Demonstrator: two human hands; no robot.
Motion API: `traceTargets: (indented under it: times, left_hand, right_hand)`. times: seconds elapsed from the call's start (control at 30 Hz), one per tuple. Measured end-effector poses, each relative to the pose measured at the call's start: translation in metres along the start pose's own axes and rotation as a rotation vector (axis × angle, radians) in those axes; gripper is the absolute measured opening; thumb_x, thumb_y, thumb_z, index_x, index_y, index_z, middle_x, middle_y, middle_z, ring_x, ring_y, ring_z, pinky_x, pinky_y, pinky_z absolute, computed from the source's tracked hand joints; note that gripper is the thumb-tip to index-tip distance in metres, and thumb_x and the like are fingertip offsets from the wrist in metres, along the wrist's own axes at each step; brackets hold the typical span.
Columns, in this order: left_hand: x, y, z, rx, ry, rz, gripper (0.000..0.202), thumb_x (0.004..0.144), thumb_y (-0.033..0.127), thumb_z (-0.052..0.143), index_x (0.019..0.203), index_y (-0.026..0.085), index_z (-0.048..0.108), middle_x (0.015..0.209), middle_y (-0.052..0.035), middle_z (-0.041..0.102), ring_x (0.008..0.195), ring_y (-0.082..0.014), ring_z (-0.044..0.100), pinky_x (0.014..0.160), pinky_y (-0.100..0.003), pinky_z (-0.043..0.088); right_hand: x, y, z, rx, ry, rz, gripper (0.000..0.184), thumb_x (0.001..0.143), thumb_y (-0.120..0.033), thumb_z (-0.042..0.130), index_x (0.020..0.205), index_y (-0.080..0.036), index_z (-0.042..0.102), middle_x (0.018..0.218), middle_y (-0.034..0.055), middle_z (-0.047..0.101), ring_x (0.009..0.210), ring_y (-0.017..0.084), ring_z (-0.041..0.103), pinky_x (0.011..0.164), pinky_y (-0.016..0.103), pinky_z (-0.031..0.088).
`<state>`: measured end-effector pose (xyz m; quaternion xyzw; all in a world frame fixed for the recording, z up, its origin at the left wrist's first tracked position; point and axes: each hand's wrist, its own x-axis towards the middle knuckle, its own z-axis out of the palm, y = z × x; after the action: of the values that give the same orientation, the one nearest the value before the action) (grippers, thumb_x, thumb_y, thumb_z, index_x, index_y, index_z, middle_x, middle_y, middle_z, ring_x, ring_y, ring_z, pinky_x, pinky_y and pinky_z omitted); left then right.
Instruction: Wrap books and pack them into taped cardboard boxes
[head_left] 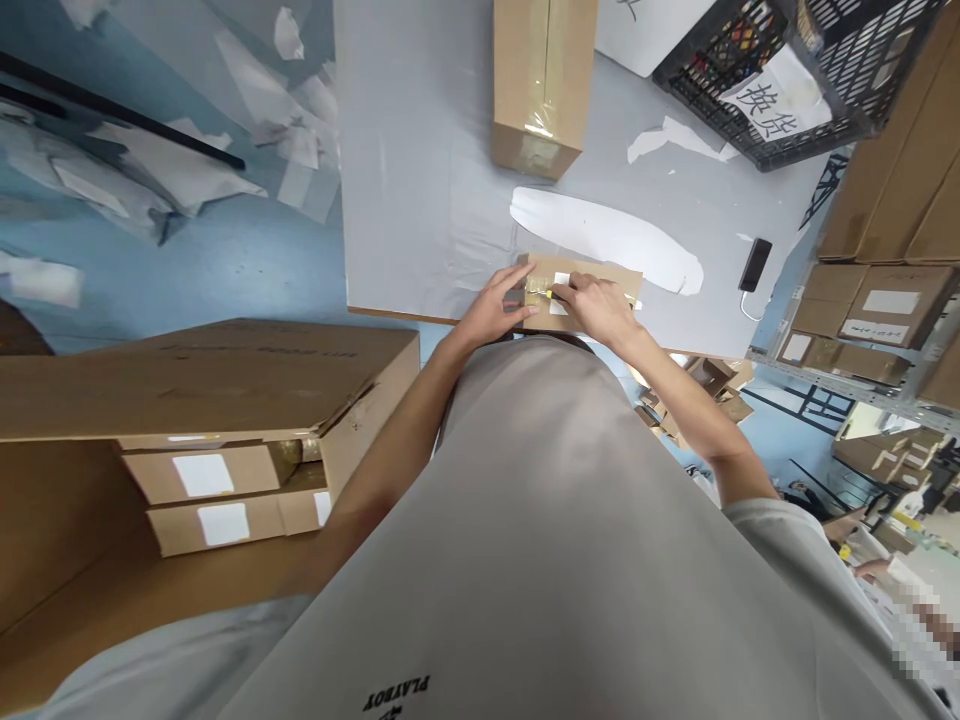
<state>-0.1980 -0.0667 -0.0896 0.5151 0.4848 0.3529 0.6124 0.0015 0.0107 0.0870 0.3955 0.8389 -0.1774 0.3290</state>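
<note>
A small taped cardboard box point(622, 282) with white labels lies at the near edge of the grey table. My left hand point(491, 308) grips its left end, fingers along the far side and thumb along the near side. Closed over the top of the box, my right hand point(598, 305) holds a small yellow utility knife point(551, 294). Its thin blade points left at the clear tape; most of the handle is hidden in my fingers.
A long taped carton point(536, 90) stands beyond a white paper strip point(607, 235). A black crate point(780, 80) and phone point(756, 264) are on the right. At lower left, a large open carton point(225, 380) holds boxes. Shelves of cartons and a person's hand appear right.
</note>
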Motion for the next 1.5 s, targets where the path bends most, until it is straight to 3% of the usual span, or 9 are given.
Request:
traceTargets:
  times: [0.27, 0.4, 0.7, 0.87, 1.0, 1.33, 1.5]
  left_hand:
    - [0.000, -0.003, -0.001, 0.011, -0.010, -0.014, 0.109, 0.089, 0.089, 0.075, 0.176, 0.030, 0.048, 0.175, -0.0208, 0.047, 0.146, -0.0386, 0.065, 0.113, -0.055, 0.066]
    - [-0.001, -0.003, -0.001, 0.021, 0.002, -0.028, 0.110, 0.088, 0.091, 0.074, 0.176, 0.030, 0.048, 0.175, -0.0215, 0.048, 0.145, -0.0384, 0.065, 0.112, -0.054, 0.066]
    - [-0.005, 0.004, -0.001, 0.030, 0.032, -0.071, 0.108, 0.090, 0.087, 0.076, 0.177, 0.029, 0.047, 0.180, -0.0202, 0.045, 0.144, -0.0389, 0.065, 0.112, -0.052, 0.066]
    - [-0.008, 0.008, 0.000, -0.016, 0.053, -0.123, 0.108, 0.090, 0.081, 0.081, 0.177, 0.027, 0.048, 0.185, -0.0185, 0.039, 0.149, -0.0403, 0.062, 0.115, -0.051, 0.064]
    - [-0.008, 0.009, 0.004, -0.038, 0.082, -0.135, 0.107, 0.088, 0.080, 0.083, 0.176, 0.028, 0.050, 0.183, -0.0170, 0.043, 0.149, -0.0398, 0.063, 0.118, -0.052, 0.063]
    - [-0.010, 0.012, 0.009, 0.009, 0.142, -0.173, 0.108, 0.084, 0.081, 0.086, 0.172, 0.028, 0.055, 0.180, -0.0183, 0.049, 0.155, -0.0429, 0.061, 0.126, -0.058, 0.055]
    - [-0.014, 0.006, 0.005, 0.006, 0.236, -0.155, 0.107, 0.081, 0.083, 0.087, 0.167, 0.025, 0.062, 0.176, -0.0193, 0.054, 0.153, -0.0424, 0.063, 0.130, -0.059, 0.052]
  right_hand:
    - [0.001, -0.028, -0.028, -0.013, -0.053, -0.002, 0.047, 0.114, -0.005, 0.037, 0.147, -0.009, 0.069, 0.142, 0.0268, 0.071, 0.131, 0.033, 0.068, 0.100, 0.040, 0.052]
    - [0.001, -0.025, -0.025, 0.002, -0.032, -0.015, 0.049, 0.113, -0.005, 0.036, 0.148, -0.009, 0.070, 0.142, 0.0270, 0.072, 0.131, 0.034, 0.068, 0.101, 0.042, 0.054]
    - [-0.014, 0.020, 0.004, -0.027, -0.019, 0.037, 0.047, 0.110, -0.004, 0.039, 0.139, -0.009, 0.075, 0.137, 0.0267, 0.074, 0.125, 0.034, 0.067, 0.099, 0.043, 0.049]
    - [-0.051, 0.067, 0.019, -0.074, -0.084, 0.180, 0.049, 0.109, 0.000, 0.039, 0.139, -0.008, 0.076, 0.138, 0.0263, 0.074, 0.127, 0.033, 0.068, 0.095, 0.040, 0.046]
    - [-0.082, 0.108, 0.040, -0.068, -0.099, 0.242, 0.048, 0.111, -0.003, 0.041, 0.143, -0.012, 0.076, 0.135, 0.0250, 0.074, 0.124, 0.033, 0.068, 0.093, 0.040, 0.044]
    - [-0.090, 0.155, 0.105, 0.093, 0.110, 0.155, 0.042, 0.121, -0.028, 0.043, 0.142, -0.020, 0.078, 0.124, 0.0184, 0.077, 0.110, 0.030, 0.065, 0.084, 0.038, 0.038]
    - [-0.097, 0.164, 0.130, 0.373, 0.249, 0.033, 0.043, 0.121, -0.035, 0.044, 0.146, -0.024, 0.078, 0.122, 0.0142, 0.080, 0.114, 0.030, 0.068, 0.086, 0.036, 0.045]
